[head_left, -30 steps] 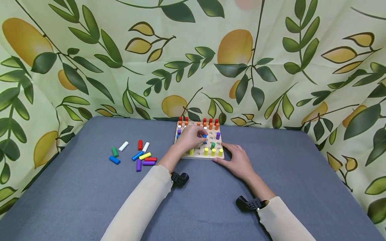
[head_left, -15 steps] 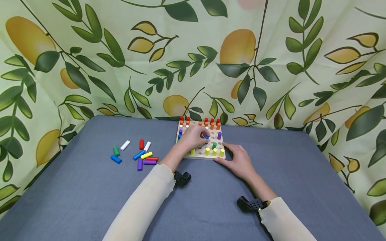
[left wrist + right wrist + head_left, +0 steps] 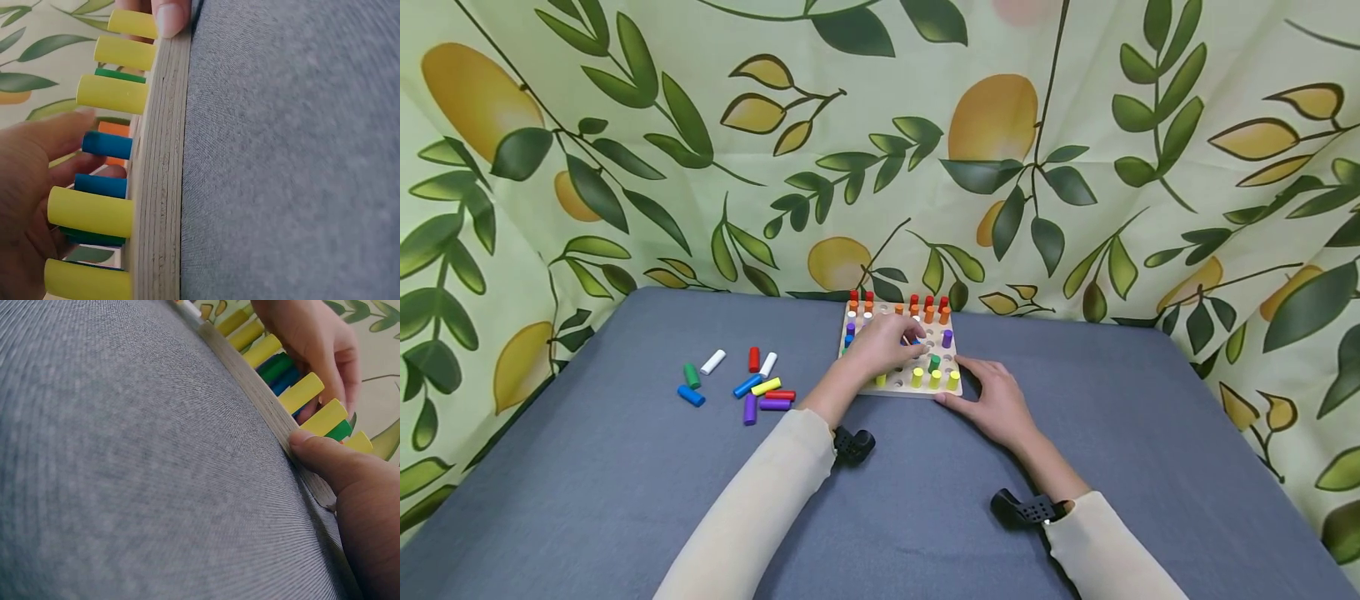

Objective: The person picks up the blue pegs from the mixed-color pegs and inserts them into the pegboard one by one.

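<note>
A wooden pegboard (image 3: 917, 392) with rows of coloured pegs lies at the far side of the table. My left hand (image 3: 876, 346) is over its middle, thumb and fingers pinching a blue peg (image 3: 107, 145) that stands upright at the board's surface. Beside that peg, in the left wrist view, another blue peg (image 3: 101, 185) stands in the board. My right hand (image 3: 996, 404) holds the board's near right corner, its thumb (image 3: 312, 450) against the front edge. Yellow pegs (image 3: 935, 379) line the front row, with a green peg (image 3: 934, 362) behind them. The left hand hides part of the board.
Loose pegs lie left of the board: a green peg (image 3: 692, 375), white pegs (image 3: 713, 361), red pegs (image 3: 754, 359), blue pegs (image 3: 691, 395), a yellow peg (image 3: 766, 386) and purple pegs (image 3: 750, 409). A leaf-patterned cloth (image 3: 865, 192) hangs behind the table (image 3: 925, 517).
The blue peg in my left hand has come down to the board and shows less between the fingers. My right hand keeps its place at the corner. The view has shifted slightly.
</note>
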A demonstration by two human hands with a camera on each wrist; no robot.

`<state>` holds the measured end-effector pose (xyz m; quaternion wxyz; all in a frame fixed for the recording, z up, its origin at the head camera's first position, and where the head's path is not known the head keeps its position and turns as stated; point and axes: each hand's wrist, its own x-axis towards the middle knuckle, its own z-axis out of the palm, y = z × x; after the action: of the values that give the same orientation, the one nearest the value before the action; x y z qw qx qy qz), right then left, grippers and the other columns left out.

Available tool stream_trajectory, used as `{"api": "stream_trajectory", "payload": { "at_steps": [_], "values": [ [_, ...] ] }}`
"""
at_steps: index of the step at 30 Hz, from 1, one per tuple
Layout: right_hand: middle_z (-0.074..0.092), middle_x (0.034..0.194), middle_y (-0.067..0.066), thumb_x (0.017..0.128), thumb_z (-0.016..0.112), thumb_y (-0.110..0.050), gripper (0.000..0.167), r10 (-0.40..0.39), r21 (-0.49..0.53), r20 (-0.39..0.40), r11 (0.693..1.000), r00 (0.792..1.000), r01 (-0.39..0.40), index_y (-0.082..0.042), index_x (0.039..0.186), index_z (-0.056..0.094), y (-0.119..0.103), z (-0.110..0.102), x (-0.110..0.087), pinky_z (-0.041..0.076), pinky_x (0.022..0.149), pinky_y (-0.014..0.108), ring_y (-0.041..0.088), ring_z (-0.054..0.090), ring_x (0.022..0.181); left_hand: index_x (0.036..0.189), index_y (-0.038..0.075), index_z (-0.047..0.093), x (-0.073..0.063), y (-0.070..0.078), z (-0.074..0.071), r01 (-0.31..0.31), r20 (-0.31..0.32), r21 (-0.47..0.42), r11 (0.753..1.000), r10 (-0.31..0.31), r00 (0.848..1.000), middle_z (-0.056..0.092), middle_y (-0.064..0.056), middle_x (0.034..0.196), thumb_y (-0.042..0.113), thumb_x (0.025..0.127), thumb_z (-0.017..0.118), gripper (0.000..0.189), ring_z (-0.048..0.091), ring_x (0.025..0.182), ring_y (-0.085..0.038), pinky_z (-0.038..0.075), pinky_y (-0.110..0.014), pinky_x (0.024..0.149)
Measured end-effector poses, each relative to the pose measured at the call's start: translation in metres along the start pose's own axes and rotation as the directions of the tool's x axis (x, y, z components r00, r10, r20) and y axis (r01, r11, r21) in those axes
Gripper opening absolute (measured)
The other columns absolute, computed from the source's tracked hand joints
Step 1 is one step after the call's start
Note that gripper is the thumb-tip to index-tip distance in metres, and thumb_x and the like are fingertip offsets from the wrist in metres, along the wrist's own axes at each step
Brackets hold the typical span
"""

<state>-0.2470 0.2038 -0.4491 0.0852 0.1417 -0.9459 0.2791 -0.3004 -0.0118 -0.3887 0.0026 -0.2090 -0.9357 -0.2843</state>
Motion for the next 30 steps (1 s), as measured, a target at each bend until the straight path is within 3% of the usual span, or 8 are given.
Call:
{"api": "stream_trajectory", "payload": {
  "at_steps": [4, 11, 20, 30],
  "values": [
    [0.06, 0.143, 0.018, 0.084, 0.078, -0.051, 0.077, 0.008, 0.0, 0.004, 1.0, 1.0, -0.008, -0.008, 0.144, 0.056, 0.0, 0.001, 0.0, 0.041, 0.108, 0.062, 0.038, 0.052, 0.132, 0.114, 0.014, 0.075, -0.005, 0.001, -0.003, 0.019, -0.024, 0.015, 1.0, -0.019, 1.0, 0.075, -0.001, 0.106, 0.029, 0.099, 0.067, 0.022, 0.065, 0.093, -0.014, 0.055, -0.034, 0.087],
    [0.06, 0.143, 0.018, 0.084, 0.078, -0.051, 0.078, -0.005, 0.006, -0.002, 1.0, 1.0, 0.005, -0.007, 0.143, 0.056, 0.0, 0.002, 0.002, 0.04, 0.109, 0.061, 0.038, 0.052, 0.132, 0.112, 0.014, 0.076, -0.023, -0.001, -0.015, 0.015, -0.124, 0.056, 0.998, -0.008, 0.992, 0.076, -0.001, 0.107, 0.026, 0.098, 0.067, 0.02, 0.067, 0.098, -0.016, 0.056, -0.038, 0.092],
    [0.059, 0.144, 0.019, 0.084, 0.078, -0.051, 0.079, 0.008, -0.003, 0.007, 1.0, 1.0, -0.008, -0.007, 0.145, 0.054, 0.0, 0.001, 0.001, 0.039, 0.111, 0.061, 0.039, 0.051, 0.134, 0.114, 0.013, 0.075, -0.069, -0.017, -0.04, 0.017, -0.142, 0.127, 0.992, 0.002, 0.99, 0.074, -0.003, 0.109, 0.027, 0.097, 0.069, 0.023, 0.065, 0.09, -0.019, 0.053, -0.035, 0.073],
    [0.059, 0.144, 0.019, 0.085, 0.077, -0.053, 0.08, 0.004, -0.011, 0.008, 1.0, 1.0, -0.003, -0.007, 0.145, 0.054, 0.001, 0.002, 0.001, 0.039, 0.111, 0.061, 0.039, 0.051, 0.133, 0.113, 0.009, 0.075, -0.118, -0.053, -0.066, 0.012, -0.211, 0.215, 0.977, 0.034, 0.977, 0.075, -0.006, 0.111, 0.021, 0.096, 0.07, 0.021, 0.071, 0.104, -0.024, 0.059, -0.044, 0.088]
  ]
}}
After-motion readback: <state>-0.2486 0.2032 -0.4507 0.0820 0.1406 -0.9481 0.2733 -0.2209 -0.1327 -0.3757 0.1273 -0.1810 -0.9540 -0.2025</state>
